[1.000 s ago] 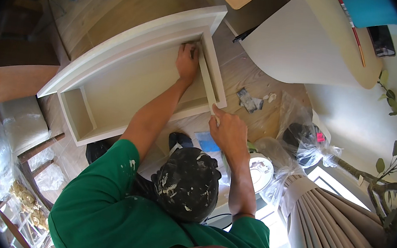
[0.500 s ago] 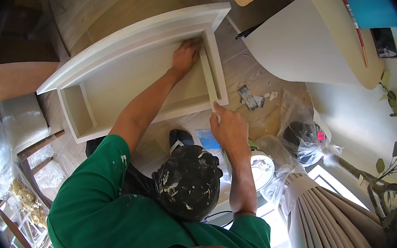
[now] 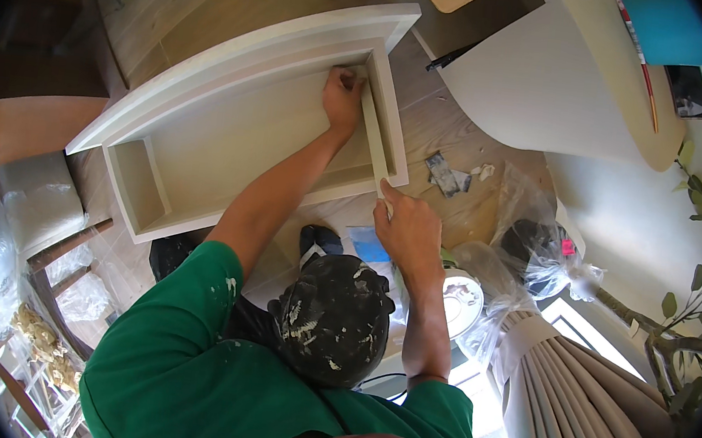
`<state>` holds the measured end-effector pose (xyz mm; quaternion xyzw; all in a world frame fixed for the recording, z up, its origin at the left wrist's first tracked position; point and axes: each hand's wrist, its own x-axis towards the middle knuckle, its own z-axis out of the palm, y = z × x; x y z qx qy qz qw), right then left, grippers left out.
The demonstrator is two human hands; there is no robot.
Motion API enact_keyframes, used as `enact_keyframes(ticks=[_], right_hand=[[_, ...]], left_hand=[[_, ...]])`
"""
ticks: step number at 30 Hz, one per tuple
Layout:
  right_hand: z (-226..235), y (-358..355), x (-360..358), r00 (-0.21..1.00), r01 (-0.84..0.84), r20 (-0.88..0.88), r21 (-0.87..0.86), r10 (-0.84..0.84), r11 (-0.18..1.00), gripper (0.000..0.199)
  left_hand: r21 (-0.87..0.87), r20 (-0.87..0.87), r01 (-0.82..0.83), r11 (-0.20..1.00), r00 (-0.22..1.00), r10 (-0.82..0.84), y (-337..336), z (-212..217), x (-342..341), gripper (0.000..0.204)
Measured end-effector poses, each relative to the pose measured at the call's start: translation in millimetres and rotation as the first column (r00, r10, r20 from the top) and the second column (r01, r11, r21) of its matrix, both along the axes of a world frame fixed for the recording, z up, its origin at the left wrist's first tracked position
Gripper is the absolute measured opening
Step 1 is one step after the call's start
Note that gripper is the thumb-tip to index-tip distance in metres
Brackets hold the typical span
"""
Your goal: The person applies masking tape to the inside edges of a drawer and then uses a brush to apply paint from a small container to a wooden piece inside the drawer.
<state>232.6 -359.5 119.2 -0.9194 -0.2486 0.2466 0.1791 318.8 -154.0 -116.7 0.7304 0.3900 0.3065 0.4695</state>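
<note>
A pale wooden plank floor (image 3: pixel 220 0) is seen beneath a long cream-white painted wooden cabinet frame (image 3: pixel 234 113) lying open side up, beside a curved white counter (image 3: pixel 536 84). The left hand (image 3: pixel 342 97) is pressed flat, fingers spread, inside the frame's right corner; it has shifted slightly since a second ago. The right hand (image 3: pixel 405 229) is closed lightly on the frame's lower right corner. Crumpled clear plastic bags (image 3: pixel 536 247) lie right; a flat blue packet (image 3: pixel 370 245) lies below the frame.
</note>
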Motion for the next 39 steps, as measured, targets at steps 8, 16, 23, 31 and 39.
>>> enact_keyframes(ticks=[8,16,23,31,39], right_hand=[[5.3,-0.4,-0.9,1.0,0.009,0.019,0.031,-0.01,0.999,0.041],[11.1,-5.4,-4.9,0.999,0.014,0.041,0.056,-0.017,0.998,0.04],[11.8,-8.2,-10.3,0.997,0.076,-0.031,0.053,-0.074,0.996,0.038],[10.5,-8.9,-11.4,0.999,0.006,0.051,0.063,-0.009,0.998,0.039],[11.4,-10.4,-11.6,0.999,0.018,0.031,0.061,-0.02,0.998,0.039]], left_hand=[[0.003,-0.099,-0.158,0.987,0.983,0.157,-11.1,3.9,12.4,0.026],[0.077,-0.068,-0.157,0.985,0.984,0.162,-11.2,-1.6,15.0,0.021],[-0.116,0.032,-0.072,0.991,0.997,0.077,-5.2,0.9,5.7,0.029],[-0.192,0.032,0.061,0.979,0.998,-0.056,0.1,5.1,-4.2,0.048],[-0.028,-0.077,0.095,0.995,0.992,-0.097,8.4,-8.6,0.8,0.028]])
